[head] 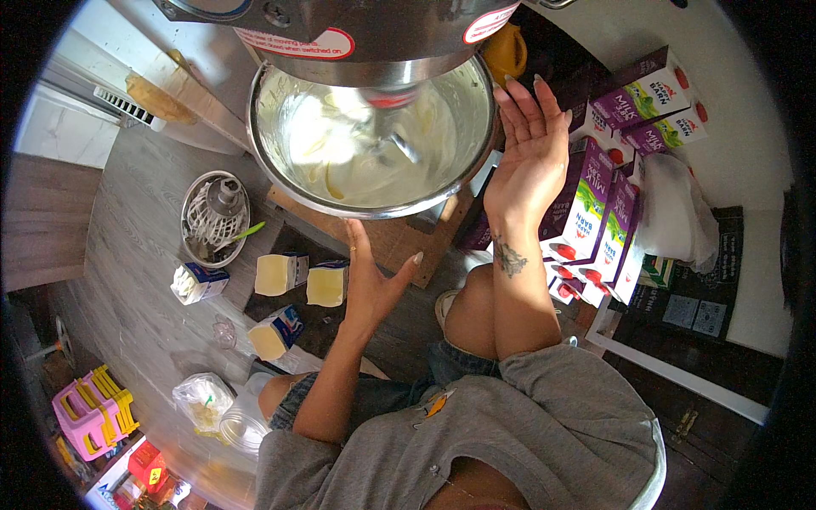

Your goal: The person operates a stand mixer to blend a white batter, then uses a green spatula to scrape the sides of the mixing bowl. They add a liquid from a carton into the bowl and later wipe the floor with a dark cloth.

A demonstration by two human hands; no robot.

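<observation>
A large stainless steel mixing bowl (376, 205) sits under the head of a stand mixer (376, 38). Pale cream mixture (408, 172) coats its inside, and the metal beater (403, 148) in it looks blurred. My right hand (526, 150) is at the bowl's right rim, palm up with the fingers spread; whether it touches the metal I cannot tell. Below the front of the bowl, my left hand (376, 280) has its fingertips close to the underside and its thumb apart. Neither hand holds anything. Several cut-open cartons of pale yellow contents (326, 285) stand left of my left hand.
Purple milk cartons (577, 204) are stacked on the right beside a white plastic bag (676, 210). To the left stands a container (185, 236) holding a wire whisk attachment (220, 207). Clear plastic tubs (245, 427) and pink-and-yellow baskets (92, 414) are at lower left.
</observation>
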